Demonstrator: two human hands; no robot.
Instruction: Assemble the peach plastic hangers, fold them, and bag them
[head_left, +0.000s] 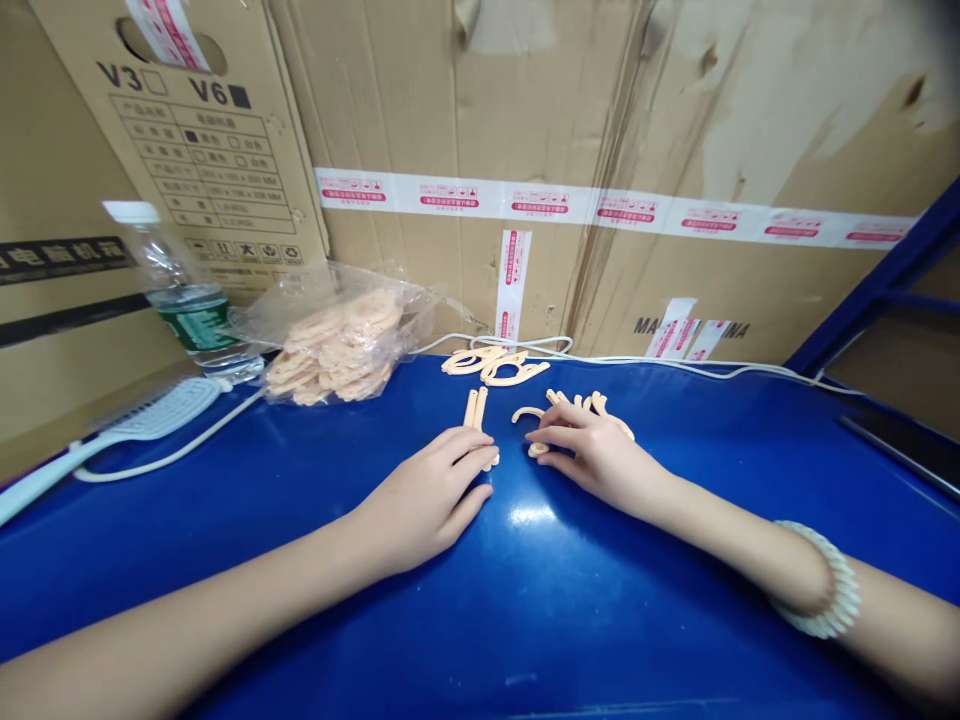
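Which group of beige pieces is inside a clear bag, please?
The leftmost pile, beside the water bottle; the other groups, farther right, are unbagged.

A water bottle (196,318) stood far left by a cardboard box (225,195); a light-blue hairbrush (161,408) lay nearer, and a white cable (637,359) crossed the far tabletop (660,610).

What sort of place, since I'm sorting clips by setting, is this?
Possibly a makeshift workspace in a workshop or storeroom: cardboard stands behind the blue table, which holds beige pieces, some in a clear bag.
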